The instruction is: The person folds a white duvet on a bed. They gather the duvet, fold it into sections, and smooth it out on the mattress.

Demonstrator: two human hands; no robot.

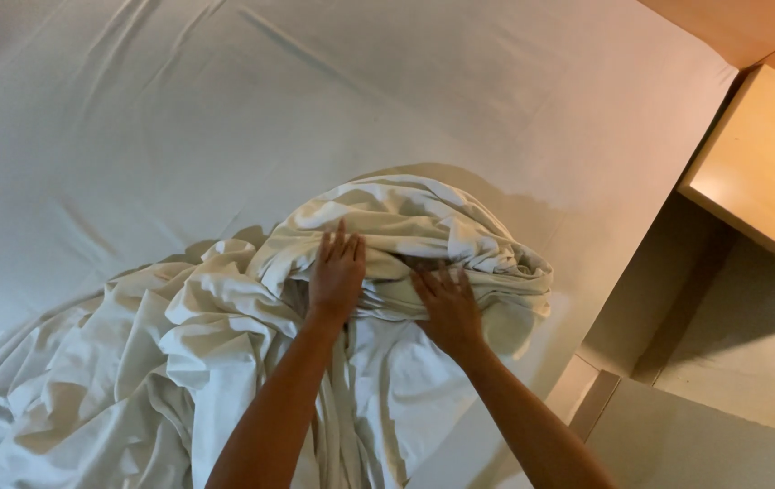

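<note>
Sheet (pixel 224 362): white, crumpled, heaped near mattress (pixel 179 109) right edge | left hand (pixel 336 272): flat on it, fingers extended, gripping nothing | right hand (pixel 447 306): fingers spread, pressing folds

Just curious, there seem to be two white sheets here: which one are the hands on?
Both the left hand and right hand press on the crumpled loose sheet, bunched in folds. The other, the fitted sheet, lies flat beneath.

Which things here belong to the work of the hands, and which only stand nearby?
In hand:
- left hand, flat on the crumpled white sheet
- right hand, fingers pressed into the same sheet

Only nearby:
- mattress with smooth fitted cover
- wooden bedside table
- floor
</note>
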